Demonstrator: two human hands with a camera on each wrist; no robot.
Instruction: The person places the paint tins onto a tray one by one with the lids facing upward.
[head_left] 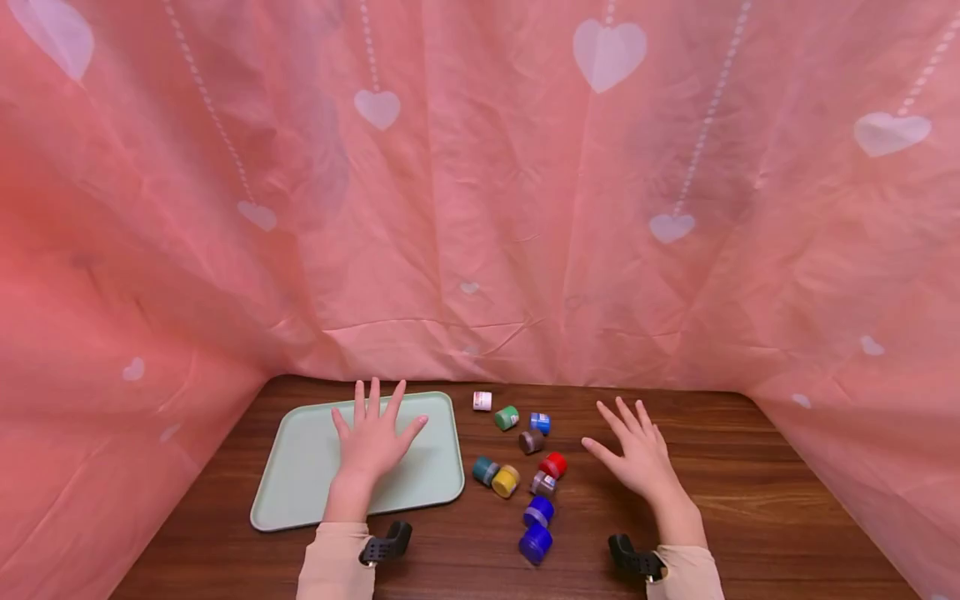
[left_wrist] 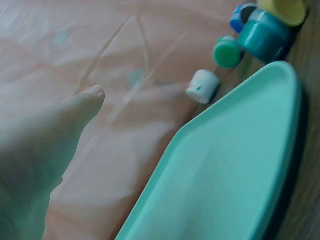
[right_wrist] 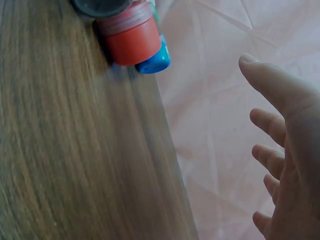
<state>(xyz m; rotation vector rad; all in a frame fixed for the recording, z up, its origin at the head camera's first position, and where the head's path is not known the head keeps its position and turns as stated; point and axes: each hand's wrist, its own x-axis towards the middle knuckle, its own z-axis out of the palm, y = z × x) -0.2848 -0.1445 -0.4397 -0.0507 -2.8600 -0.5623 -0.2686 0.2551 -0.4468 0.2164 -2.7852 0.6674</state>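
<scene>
My left hand (head_left: 371,446) hovers over the pale green tray (head_left: 300,475), fingers spread and holding nothing. On the right, my right hand (head_left: 641,458) is held above the wooden table, its fingers also spread and nothing in them. Between the hands lies a loose group of small paint jars. A white jar (head_left: 482,401), a green jar (head_left: 507,417) and a blue jar (head_left: 539,423) are at the back. Teal (head_left: 485,471), yellow (head_left: 506,481) and red (head_left: 553,465) jars lie in the middle. Closer to me, two dark blue jars (head_left: 536,543) sit end to end.
A brown jar (head_left: 531,441) and a greyish-brown jar (head_left: 543,484) lie among the others. The tray takes up the table's left side. A pink curtain (head_left: 480,208) with white hearts hangs behind the table (head_left: 780,500) and along both sides.
</scene>
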